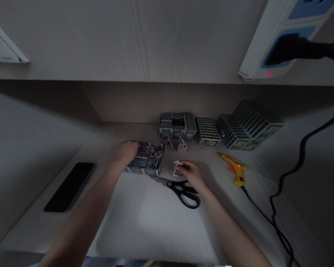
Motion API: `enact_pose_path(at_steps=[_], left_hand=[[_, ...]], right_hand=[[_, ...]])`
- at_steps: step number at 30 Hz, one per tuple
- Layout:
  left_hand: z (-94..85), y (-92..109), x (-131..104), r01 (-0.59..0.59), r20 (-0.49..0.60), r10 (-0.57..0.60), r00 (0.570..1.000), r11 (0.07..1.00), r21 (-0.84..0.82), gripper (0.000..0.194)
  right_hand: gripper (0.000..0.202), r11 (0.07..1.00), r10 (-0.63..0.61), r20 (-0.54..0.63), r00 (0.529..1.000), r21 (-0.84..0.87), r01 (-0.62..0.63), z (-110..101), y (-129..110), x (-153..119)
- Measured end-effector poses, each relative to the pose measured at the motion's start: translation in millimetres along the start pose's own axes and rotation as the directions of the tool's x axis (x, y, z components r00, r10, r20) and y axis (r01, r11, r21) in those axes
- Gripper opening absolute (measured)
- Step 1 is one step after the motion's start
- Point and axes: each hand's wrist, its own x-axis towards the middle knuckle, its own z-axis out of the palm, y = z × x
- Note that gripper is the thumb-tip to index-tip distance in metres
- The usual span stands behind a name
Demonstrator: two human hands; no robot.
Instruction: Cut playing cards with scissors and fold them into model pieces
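My left hand (pixel 126 152) is at the left end of an open box built from playing cards (pixel 144 171); its fingertips reach over the far left corner and are blurred and partly hidden. Loose playing cards (pixel 147 150), some face up, lie inside that box. To the right of it, my right hand (pixel 191 172) pinches a small folded playing card (pixel 177 168) just above the tabletop. Below the folded card lie black-handled scissors (pixel 183 191), their blades pointing toward the card box. Two folded cards (pixel 182 145) stand on the table behind.
A larger card-built piece (pixel 178 126) stands at the back beside stepped card racks (pixel 239 129). A yellow glue gun (pixel 237 168) lies at right, its cord running off. A phone (pixel 69 187) lies at left. Overhead hangs a shelf edge with a power strip (pixel 261 44).
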Motion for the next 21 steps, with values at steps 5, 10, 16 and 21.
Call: enact_pose_path(at_steps=[5,10,16,21], left_hand=[[-21.7,-6,-6,0.002,-0.025,-0.003,1.0,0.999,-0.044,0.026],[-28.1,12,-28,0.168,0.132,-0.105,0.986,0.649,-0.742,0.021],[-4.3,78,-54,0.069,0.068,-0.011,0.998,0.142,-0.987,0.015],[28.1,120,-69,-0.029,-0.06,-0.115,0.992,0.252,-0.967,0.018]], right_hand=[[0.024,1.0,0.024,0.039,0.999,0.016,-0.025,0,-6,-1],[0.023,0.981,0.1,0.1,0.99,0.156,-0.115,1,-14,-7],[0.022,0.897,0.155,0.191,0.969,0.384,-0.219,5,-26,-17],[0.02,0.893,0.094,0.093,0.991,0.432,-0.126,6,-33,-22]])
